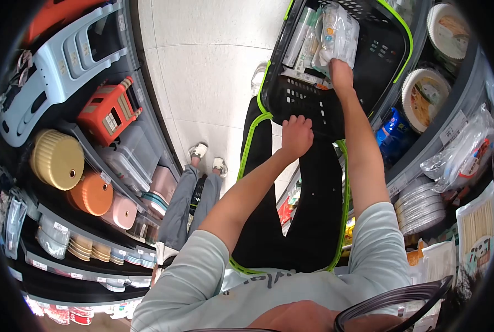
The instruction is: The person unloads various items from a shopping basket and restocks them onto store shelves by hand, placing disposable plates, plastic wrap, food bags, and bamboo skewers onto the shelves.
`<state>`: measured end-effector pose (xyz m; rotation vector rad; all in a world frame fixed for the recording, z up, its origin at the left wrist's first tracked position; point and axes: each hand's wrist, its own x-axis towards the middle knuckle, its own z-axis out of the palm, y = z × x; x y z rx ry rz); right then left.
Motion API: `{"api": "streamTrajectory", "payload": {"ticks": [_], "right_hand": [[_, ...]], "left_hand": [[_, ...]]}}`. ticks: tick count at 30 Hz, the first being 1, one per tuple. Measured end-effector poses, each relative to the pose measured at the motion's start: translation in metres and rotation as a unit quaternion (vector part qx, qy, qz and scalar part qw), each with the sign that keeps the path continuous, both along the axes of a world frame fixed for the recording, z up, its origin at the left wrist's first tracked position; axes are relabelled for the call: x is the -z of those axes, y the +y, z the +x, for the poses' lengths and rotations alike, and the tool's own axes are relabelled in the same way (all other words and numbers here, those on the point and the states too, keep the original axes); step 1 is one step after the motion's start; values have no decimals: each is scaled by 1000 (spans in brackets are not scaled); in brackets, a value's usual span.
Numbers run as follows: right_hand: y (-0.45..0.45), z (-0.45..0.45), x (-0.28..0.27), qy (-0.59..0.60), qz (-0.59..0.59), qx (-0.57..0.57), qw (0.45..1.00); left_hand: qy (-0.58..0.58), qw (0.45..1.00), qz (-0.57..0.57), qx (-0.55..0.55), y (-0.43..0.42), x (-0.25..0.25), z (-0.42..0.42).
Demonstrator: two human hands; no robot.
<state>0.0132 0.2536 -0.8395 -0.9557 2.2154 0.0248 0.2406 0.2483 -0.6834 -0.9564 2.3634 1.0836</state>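
While right hand [342, 76] holds package [336, 36], shelves [86, 274] flank tiled floor [202, 72].

The basket [377, 83] is black, its rim [411, 43] lime-green, the package [336, 34] whitish.

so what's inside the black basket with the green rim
The basket holds a clear plastic package, with the right hand at its near end, and long narrow packs beside it. Whatever lies beneath the package is covered.
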Motion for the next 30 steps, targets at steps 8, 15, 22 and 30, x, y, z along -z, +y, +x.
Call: {"api": "streamTrajectory", "payload": {"ticks": [8, 15, 22, 30], "right_hand": [[4, -31, -85, -33, -183, 221, 957], [40, 43, -327, -429, -380, 557, 601], [99, 112, -526, -528, -400, 567, 490], [141, 138, -628, -280, -472, 420, 723]], "left_hand": [[-19, 959, 186, -213, 7, 11, 18], [-39, 610, 648, -453, -76, -104, -3], [133, 584, 692, -404, -127, -269, -29], [291, 827, 442, -190, -138, -499, -43]]}}
